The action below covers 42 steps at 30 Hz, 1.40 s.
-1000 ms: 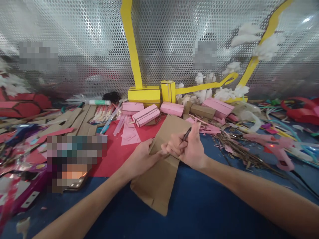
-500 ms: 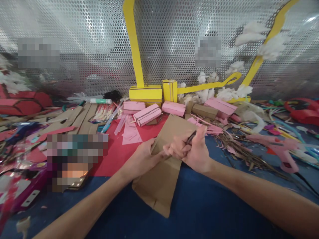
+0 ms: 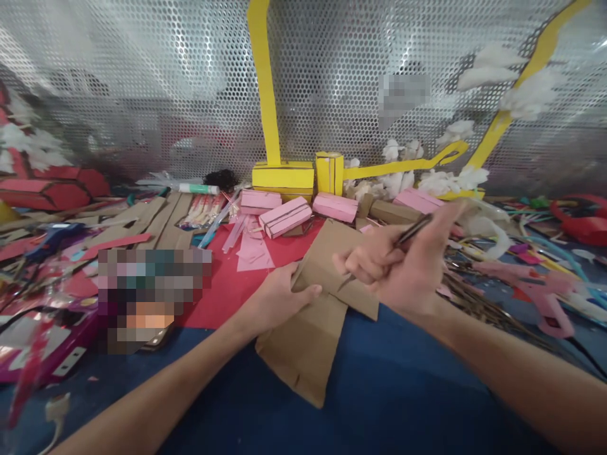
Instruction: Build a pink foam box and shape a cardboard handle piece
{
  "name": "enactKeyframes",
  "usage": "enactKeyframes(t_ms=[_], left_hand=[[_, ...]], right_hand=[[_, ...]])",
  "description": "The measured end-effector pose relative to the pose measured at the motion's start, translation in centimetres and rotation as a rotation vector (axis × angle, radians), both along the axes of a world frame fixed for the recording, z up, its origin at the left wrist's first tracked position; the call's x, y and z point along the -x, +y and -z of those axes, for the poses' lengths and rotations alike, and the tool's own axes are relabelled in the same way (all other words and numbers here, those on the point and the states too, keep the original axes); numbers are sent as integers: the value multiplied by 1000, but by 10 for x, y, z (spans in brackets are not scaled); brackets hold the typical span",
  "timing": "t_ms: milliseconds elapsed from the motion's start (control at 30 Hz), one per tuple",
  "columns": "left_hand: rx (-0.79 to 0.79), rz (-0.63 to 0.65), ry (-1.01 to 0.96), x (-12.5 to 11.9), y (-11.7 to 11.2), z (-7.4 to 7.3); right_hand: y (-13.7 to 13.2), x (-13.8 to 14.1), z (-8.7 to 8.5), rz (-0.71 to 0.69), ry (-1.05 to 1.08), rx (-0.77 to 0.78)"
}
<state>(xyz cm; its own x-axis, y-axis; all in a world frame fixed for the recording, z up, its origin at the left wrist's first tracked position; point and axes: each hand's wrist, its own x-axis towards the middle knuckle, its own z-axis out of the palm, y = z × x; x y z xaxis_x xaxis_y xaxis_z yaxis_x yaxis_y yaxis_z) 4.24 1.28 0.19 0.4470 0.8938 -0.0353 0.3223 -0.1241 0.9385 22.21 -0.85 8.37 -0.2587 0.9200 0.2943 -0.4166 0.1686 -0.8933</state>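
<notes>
A brown cardboard sheet (image 3: 308,341) lies on the blue table (image 3: 389,392) in front of me, its far end over a red paper sheet (image 3: 222,284). My left hand (image 3: 279,300) rests on the cardboard's left edge, fingers curled and pressing it down. My right hand (image 3: 403,265) is lifted above the cardboard's right side, closed round a thin dark pen (image 3: 412,230) whose tip points down toward the sheet.
Pink cardboard blocks (image 3: 284,215), yellow blocks (image 3: 282,174) and a yellow strip stand at the back against a perforated metal wall. Cardboard strips (image 3: 156,218) lie at left, twigs and pink scraps (image 3: 478,294) at right, a pink glue gun (image 3: 545,294) further right.
My right hand with the pen has risen off the cardboard and moved right. The left hand stays on the sheet. The view has shifted slightly.
</notes>
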Motion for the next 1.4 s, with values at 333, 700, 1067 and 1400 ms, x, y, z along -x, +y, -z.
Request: enactKeyframes(t_ms=[333,700,1067,1400], left_hand=[[-32,17,32,2,-2,-5],[-101,46,12,1,0,-2],[-82,55,13,1,0,-3],[-76,58,-4,2,-3,-5]], right_hand=[[12,6,31,-81,62,-148],[8,9,34,-69,40,-147],[10,9,40,-45,51,-152],[2,18,52,83,44,-136]])
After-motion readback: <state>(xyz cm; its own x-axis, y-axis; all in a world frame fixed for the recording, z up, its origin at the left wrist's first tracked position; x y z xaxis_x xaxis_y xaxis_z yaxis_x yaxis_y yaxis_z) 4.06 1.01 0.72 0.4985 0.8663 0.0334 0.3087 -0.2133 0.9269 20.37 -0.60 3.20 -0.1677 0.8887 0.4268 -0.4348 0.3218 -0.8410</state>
